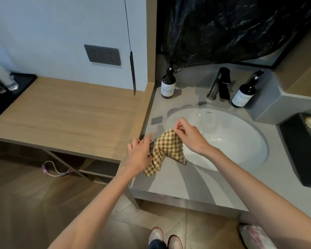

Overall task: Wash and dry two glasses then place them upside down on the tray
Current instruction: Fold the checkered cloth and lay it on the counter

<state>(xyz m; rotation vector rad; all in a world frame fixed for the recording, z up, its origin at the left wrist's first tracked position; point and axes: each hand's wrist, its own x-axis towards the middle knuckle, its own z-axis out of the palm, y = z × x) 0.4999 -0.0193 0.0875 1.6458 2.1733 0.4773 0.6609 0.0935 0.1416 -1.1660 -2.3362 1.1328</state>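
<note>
The right hand (pixel 190 139) fingers pinch the checked cloth (pixel 166 148) at its top; the left hand (pixel 139 152) holds its side. The tray (pixel 20 87) lies far left, nearer the left hand.

The light is soft and a bit dim, and the whole picture looks slightly fuzzy. Just right of the cloth (pixel 166 150) held by the left hand (pixel 140 152) and the right hand (pixel 190 137), the white sink (pixel 241 144) is the brightest part, with tiny shiny spots of glare, while pale grey shadows in stripes lie on the counter (pixel 169 191) below the grip. Far from the grip, straight lines bend near the edges, and the bottom corners look blurry and darker.
</note>
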